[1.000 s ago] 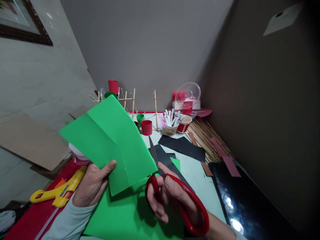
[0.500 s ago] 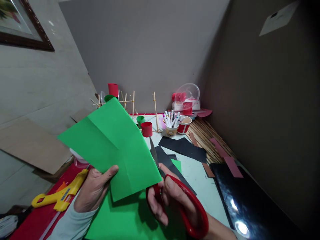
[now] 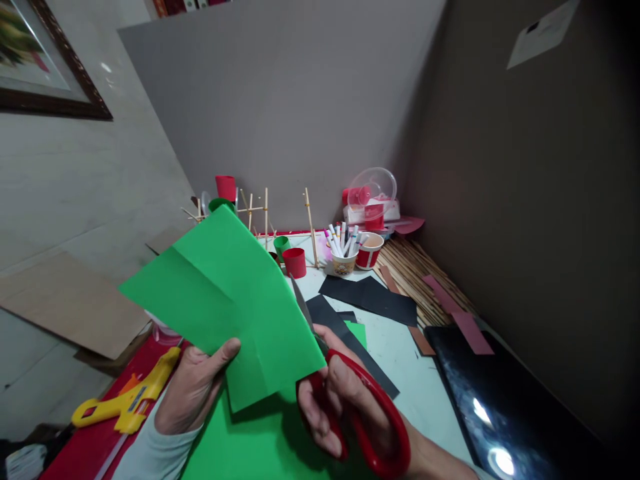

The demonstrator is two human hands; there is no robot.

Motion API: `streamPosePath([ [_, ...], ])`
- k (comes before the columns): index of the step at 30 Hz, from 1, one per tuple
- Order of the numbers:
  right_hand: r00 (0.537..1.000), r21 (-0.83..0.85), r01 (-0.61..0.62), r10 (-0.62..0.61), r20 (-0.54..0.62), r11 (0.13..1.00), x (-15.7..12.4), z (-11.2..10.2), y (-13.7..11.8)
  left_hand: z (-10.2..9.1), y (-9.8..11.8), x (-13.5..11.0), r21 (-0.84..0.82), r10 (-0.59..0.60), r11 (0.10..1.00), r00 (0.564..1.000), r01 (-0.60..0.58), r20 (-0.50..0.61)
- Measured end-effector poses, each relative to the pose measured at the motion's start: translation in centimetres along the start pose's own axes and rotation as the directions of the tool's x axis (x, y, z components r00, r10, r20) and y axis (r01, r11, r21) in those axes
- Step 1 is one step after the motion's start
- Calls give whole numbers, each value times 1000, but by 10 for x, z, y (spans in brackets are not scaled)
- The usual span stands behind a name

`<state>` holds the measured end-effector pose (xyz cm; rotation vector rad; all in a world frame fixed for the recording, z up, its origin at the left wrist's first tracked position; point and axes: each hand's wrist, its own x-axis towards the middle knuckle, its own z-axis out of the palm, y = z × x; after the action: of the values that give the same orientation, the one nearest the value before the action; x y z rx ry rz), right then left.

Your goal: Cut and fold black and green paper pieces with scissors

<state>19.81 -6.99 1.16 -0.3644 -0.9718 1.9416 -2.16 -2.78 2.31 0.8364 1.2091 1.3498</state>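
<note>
A creased sheet of green paper is held up before me, pinched at its lower left edge by my left hand, thumb on top. My right hand grips a pair of scissors by their red handles. The scissor blade lies along the right edge of the held sheet; the other blade is hidden by the paper. Under both hands lies another green sheet, partly in shadow.
A yellow glue gun lies at the left on a red surface. Black paper strips, red paper rings, a cup of markers and wooden sticks sit farther back. At right is a glossy black panel.
The scissors' blade has swung in closer against the sheet's right edge. My view has shifted slightly, while both hands keep their hold.
</note>
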Motion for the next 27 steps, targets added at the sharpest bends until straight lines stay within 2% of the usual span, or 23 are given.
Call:
streamPosePath([
  [3,999,-6,18,-18,-30,1000,1,5,-2,-3,-3,1,16,-65,998,998,65,20],
  [7,995,-14,6,-8,-97,1000,1,11,-7,0,-4,-2,-25,-42,999,999,42,-5],
  [11,999,-31,-17,15,-49,999,1,8,-10,0,-6,-1,-7,-3,1000,1000,3,-30],
  [15,999,-66,-44,43,-6,997,-1,2,-14,-6,-7,3,37,1,999,1000,-1,10],
  [19,999,-61,-52,52,-4,997,-2,4,-17,-6,-7,1,33,21,999,1000,-21,-10],
  [24,986,-56,-37,27,-164,998,2,13,-17,-2,-8,-3,-3,-11,1000,1000,11,-6],
  [27,979,-78,-28,11,-202,997,4,15,-18,-1,-9,-2,-29,-23,999,1000,23,2],
])
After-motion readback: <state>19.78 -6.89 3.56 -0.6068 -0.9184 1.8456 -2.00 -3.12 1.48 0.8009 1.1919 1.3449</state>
